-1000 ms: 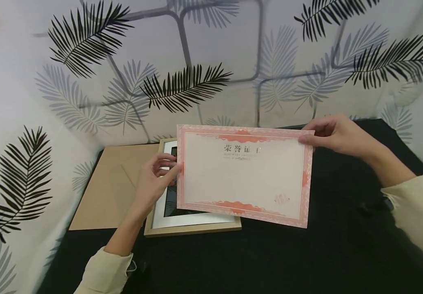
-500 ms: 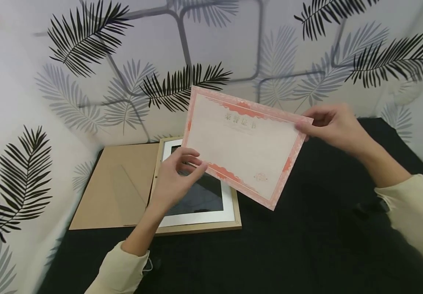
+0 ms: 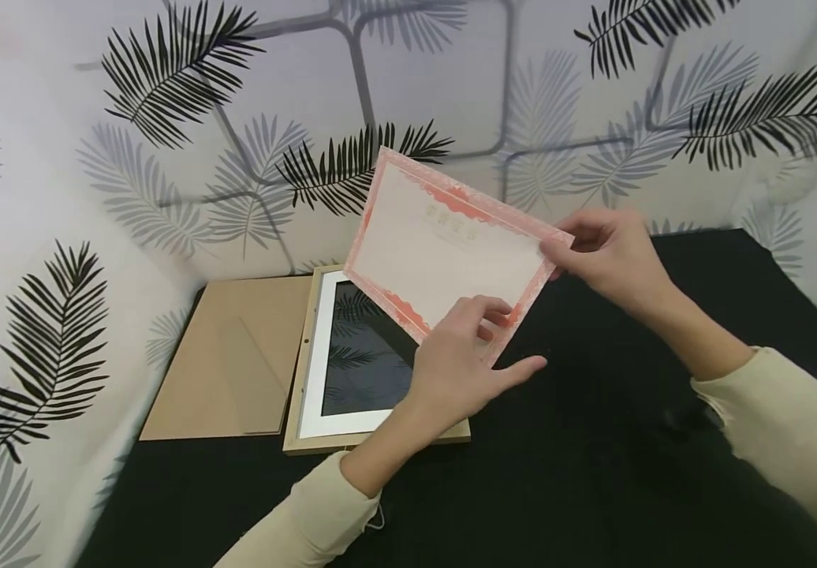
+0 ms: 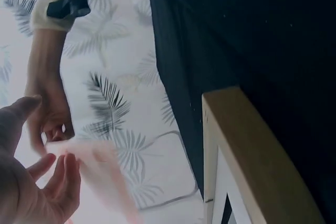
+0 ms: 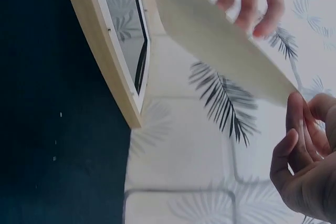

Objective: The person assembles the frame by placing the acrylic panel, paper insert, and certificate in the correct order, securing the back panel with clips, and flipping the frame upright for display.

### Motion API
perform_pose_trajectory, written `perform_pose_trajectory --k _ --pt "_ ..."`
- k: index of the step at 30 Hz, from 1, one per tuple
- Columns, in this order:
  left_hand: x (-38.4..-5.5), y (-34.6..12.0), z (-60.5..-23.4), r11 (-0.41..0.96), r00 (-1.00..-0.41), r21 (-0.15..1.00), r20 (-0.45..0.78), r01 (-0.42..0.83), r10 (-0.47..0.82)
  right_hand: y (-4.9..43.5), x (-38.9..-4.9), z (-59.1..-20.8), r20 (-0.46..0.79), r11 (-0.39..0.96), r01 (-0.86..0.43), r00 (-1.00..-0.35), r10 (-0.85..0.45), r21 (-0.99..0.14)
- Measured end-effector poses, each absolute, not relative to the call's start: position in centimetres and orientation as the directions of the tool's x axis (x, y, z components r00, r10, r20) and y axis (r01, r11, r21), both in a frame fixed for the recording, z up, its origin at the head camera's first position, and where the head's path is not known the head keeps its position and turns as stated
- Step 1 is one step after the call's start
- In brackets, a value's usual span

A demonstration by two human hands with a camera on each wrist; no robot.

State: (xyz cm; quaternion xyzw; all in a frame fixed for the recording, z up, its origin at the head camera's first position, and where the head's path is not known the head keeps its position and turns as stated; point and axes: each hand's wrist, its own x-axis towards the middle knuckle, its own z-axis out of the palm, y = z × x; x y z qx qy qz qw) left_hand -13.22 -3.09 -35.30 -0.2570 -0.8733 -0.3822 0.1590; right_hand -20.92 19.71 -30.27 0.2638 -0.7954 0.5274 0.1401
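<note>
A certificate point(image 3: 444, 244) with a pink-red patterned border and Chinese heading hangs tilted in the air. My right hand point(image 3: 607, 256) pinches its upper right corner between thumb and fingers; the plain back of the sheet point(image 5: 226, 40) faces the right wrist camera. In front of the lower right edge is my left hand point(image 3: 458, 363), thumb spread away and fingers loosely bent, gripping nothing. Below lies a wooden picture frame point(image 3: 323, 443) with a white mat and a dark, reflective middle. The left hand and the sheet hide its right part.
A brown backing board point(image 3: 231, 355) lies left of the frame, against its side. Both rest on a black-covered table point(image 3: 557, 489). Behind and to the left hangs a pale leaf-patterned cloth point(image 3: 437, 79), close to the table's back edge.
The left hand has let go of the certificate's left edge and moved right to its lower right side. The certificate has tilted, its left end rising, and the right hand has shifted slightly left.
</note>
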Motion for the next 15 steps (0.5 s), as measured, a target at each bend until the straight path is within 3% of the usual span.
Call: perform_pose_trajectory --k 5,15 --pt "-13.1 -1.9 -35.7 0.651 -0.782 0.48 0.545 0.588 0.304 18.5 -20.4 -30.1 0.5 0.291 -0.552 -0.833 -0.236 -0.782" --pt "-13.5 -2.2 -36.0 0.652 -0.74 0.456 0.626 0.605 0.248 17.5 -19.7 -29.5 0.516 0.29 -0.561 -0.828 -0.221 -0.775"
